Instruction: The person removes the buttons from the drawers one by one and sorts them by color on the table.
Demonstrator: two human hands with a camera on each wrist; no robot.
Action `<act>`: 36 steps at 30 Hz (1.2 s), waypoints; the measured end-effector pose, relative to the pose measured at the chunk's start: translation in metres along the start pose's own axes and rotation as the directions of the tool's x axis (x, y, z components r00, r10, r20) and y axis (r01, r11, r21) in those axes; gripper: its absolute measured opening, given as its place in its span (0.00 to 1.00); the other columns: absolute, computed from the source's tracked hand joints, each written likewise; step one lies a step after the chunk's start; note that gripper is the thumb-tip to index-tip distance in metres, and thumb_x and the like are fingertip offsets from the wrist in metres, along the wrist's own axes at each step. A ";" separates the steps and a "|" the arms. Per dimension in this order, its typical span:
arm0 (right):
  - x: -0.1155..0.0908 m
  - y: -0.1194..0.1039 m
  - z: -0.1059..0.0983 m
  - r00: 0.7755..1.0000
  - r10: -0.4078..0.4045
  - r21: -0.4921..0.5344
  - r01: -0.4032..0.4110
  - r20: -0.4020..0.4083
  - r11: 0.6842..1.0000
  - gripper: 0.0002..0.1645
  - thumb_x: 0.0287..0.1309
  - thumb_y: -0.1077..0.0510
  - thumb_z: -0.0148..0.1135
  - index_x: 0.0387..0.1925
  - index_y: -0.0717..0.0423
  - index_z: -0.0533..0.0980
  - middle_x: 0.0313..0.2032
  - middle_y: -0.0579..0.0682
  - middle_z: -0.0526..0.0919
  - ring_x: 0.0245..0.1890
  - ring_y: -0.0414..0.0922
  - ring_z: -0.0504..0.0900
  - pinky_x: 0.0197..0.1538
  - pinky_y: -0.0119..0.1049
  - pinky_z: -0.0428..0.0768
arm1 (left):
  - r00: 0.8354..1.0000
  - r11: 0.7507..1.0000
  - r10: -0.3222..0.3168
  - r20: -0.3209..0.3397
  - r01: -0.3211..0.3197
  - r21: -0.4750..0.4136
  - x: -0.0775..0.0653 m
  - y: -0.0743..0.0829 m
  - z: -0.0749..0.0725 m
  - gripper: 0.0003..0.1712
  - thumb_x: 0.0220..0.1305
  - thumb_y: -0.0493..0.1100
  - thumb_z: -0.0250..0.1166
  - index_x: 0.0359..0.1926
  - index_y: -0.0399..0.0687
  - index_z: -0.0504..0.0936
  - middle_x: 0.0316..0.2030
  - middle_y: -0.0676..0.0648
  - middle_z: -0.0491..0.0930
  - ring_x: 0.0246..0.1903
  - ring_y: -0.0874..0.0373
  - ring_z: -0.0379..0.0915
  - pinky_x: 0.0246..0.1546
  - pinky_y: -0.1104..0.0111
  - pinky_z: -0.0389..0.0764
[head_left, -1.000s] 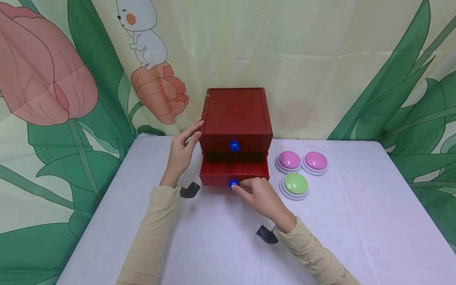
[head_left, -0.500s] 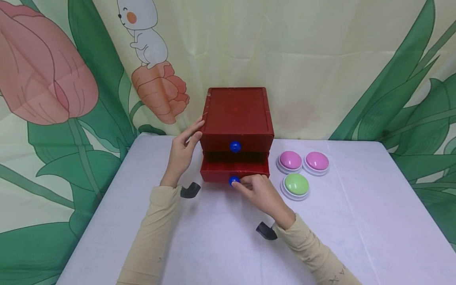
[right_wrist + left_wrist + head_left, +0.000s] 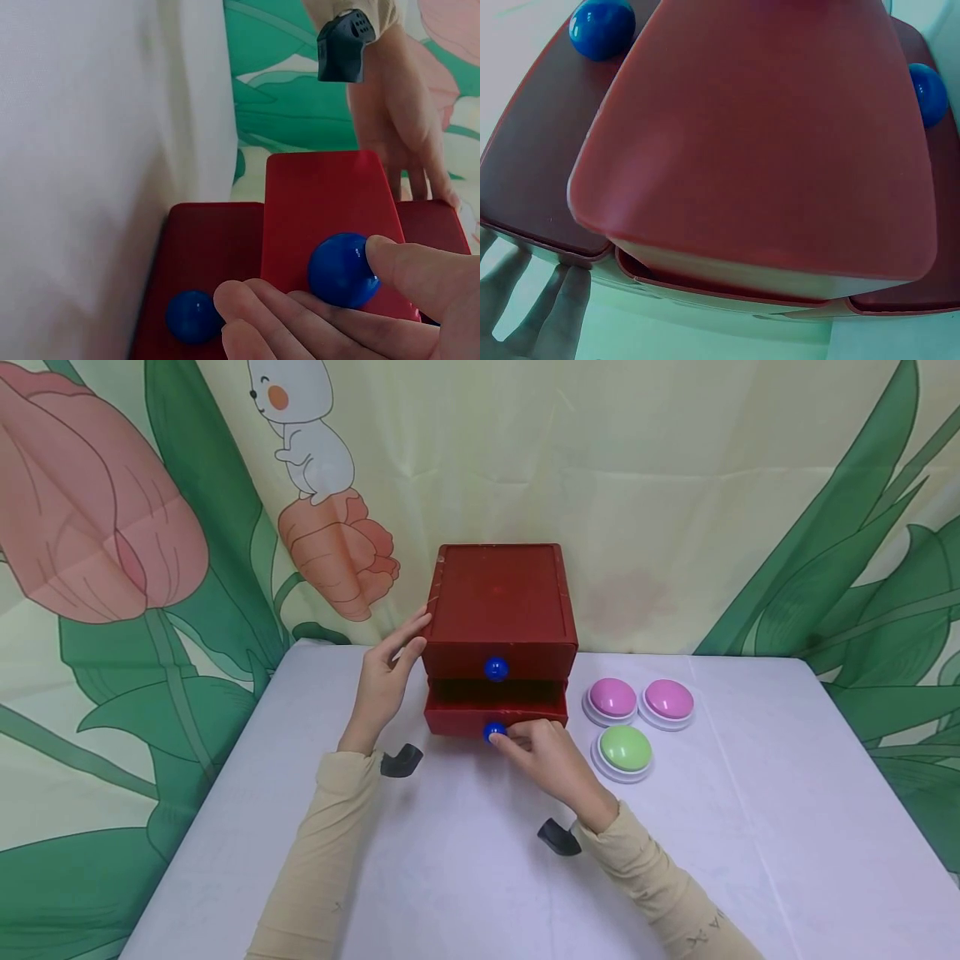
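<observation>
A dark red drawer cabinet [image 3: 498, 593] stands at the back middle of the table. Its middle drawer [image 3: 322, 195] is pulled partway out, and the dark inside shows above its front in the head view. My right hand [image 3: 543, 760] pinches that drawer's blue round knob [image 3: 345, 270] between thumb and fingers. Above it, the top drawer's blue knob [image 3: 496, 669] sits on a closed front. A lower blue knob [image 3: 193, 316] shows in the right wrist view. My left hand [image 3: 384, 681] rests on the cabinet's left side with extended fingers.
Right of the cabinet are two pink push lights [image 3: 612, 698] and a green one [image 3: 626, 749], all with white bases. A printed curtain [image 3: 637, 510] hangs behind the white table [image 3: 735, 827]. Black wrist cameras [image 3: 559, 837] stick out by both cuffs.
The middle drawer has slid further into the cabinet, with my right hand moving away from me on its knob. My left hand stays against the cabinet's side.
</observation>
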State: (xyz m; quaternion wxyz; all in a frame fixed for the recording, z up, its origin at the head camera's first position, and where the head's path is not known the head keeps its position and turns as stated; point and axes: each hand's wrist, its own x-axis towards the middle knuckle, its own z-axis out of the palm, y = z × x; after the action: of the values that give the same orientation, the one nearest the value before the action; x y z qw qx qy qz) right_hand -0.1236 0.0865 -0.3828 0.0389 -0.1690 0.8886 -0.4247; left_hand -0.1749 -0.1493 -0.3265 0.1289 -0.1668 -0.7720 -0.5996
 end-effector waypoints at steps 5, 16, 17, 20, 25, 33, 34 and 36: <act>0.004 0.001 -0.001 1.000 0.003 0.007 -0.003 -0.008 1.000 0.11 0.63 0.53 0.67 0.34 0.58 0.87 0.29 0.50 0.88 0.31 0.43 0.85 0.35 0.33 0.84 | 1.000 1.000 -0.001 -0.002 0.001 -0.003 0.000 -0.001 0.000 0.24 0.74 0.39 0.57 0.68 0.41 0.72 0.70 0.47 0.68 0.70 0.55 0.64 0.64 0.59 0.72; 0.011 0.003 -0.002 1.000 0.018 0.002 -0.018 -0.023 1.000 0.15 0.63 0.51 0.66 0.40 0.60 0.87 0.33 0.52 0.89 0.33 0.44 0.86 0.37 0.35 0.84 | 1.000 1.000 -0.005 -0.006 0.005 0.010 0.001 -0.002 0.001 0.24 0.74 0.39 0.56 0.68 0.41 0.72 0.70 0.47 0.68 0.71 0.55 0.63 0.64 0.56 0.72; 0.012 0.003 -0.002 0.999 0.023 0.002 -0.023 -0.027 1.000 0.15 0.63 0.51 0.67 0.41 0.60 0.87 0.34 0.52 0.90 0.35 0.44 0.87 0.39 0.36 0.85 | 1.000 1.000 -0.005 -0.007 0.005 0.010 0.001 -0.002 0.001 0.24 0.74 0.39 0.56 0.68 0.41 0.72 0.70 0.47 0.68 0.71 0.55 0.63 0.64 0.57 0.73; 0.014 0.003 -0.002 0.999 0.034 0.007 -0.034 -0.027 0.999 0.16 0.64 0.51 0.66 0.42 0.61 0.86 0.36 0.53 0.90 0.37 0.46 0.88 0.42 0.38 0.86 | 1.000 1.000 -0.004 -0.007 0.004 0.010 0.000 -0.001 0.001 0.24 0.74 0.40 0.56 0.68 0.42 0.72 0.70 0.48 0.68 0.70 0.55 0.63 0.64 0.57 0.73; 0.016 0.002 -0.003 0.998 0.063 0.027 -0.063 -0.019 0.998 0.17 0.64 0.51 0.66 0.44 0.61 0.85 0.37 0.53 0.90 0.39 0.47 0.89 0.45 0.41 0.86 | 1.000 1.000 -0.002 -0.007 0.002 0.018 0.000 0.000 0.001 0.24 0.74 0.40 0.56 0.68 0.41 0.72 0.70 0.47 0.68 0.70 0.54 0.63 0.64 0.56 0.72; 0.022 0.004 -0.003 0.997 0.082 0.043 -0.081 -0.013 0.996 0.19 0.66 0.51 0.64 0.46 0.63 0.84 0.38 0.55 0.90 0.39 0.48 0.89 0.50 0.44 0.85 | 1.000 1.000 -0.006 -0.004 0.006 0.009 0.000 -0.001 0.001 0.24 0.74 0.40 0.56 0.68 0.41 0.72 0.71 0.47 0.68 0.71 0.55 0.63 0.65 0.57 0.72; 0.023 0.005 -0.003 0.997 0.082 0.046 -0.081 -0.014 0.996 0.19 0.66 0.51 0.63 0.46 0.63 0.84 0.38 0.56 0.89 0.39 0.48 0.89 0.50 0.45 0.85 | 1.000 1.000 -0.006 -0.003 0.006 0.009 0.000 -0.001 0.001 0.24 0.74 0.39 0.56 0.68 0.41 0.72 0.71 0.47 0.68 0.71 0.56 0.63 0.65 0.57 0.72; 0.024 0.006 -0.003 0.997 0.079 0.054 -0.078 -0.015 0.995 0.19 0.67 0.51 0.63 0.46 0.64 0.84 0.37 0.57 0.89 0.39 0.50 0.89 0.51 0.46 0.85 | 1.000 1.000 -0.005 -0.002 0.005 0.006 0.000 -0.001 0.000 0.24 0.74 0.39 0.56 0.68 0.41 0.72 0.70 0.47 0.68 0.71 0.56 0.63 0.65 0.58 0.72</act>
State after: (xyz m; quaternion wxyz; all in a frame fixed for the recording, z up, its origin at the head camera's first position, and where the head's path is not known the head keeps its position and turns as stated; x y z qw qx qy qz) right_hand -0.1488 0.0840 -0.3833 0.0524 -0.1291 0.8832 -0.4478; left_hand -0.1753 -0.1492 -0.3272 0.1286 -0.1637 -0.7741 -0.5979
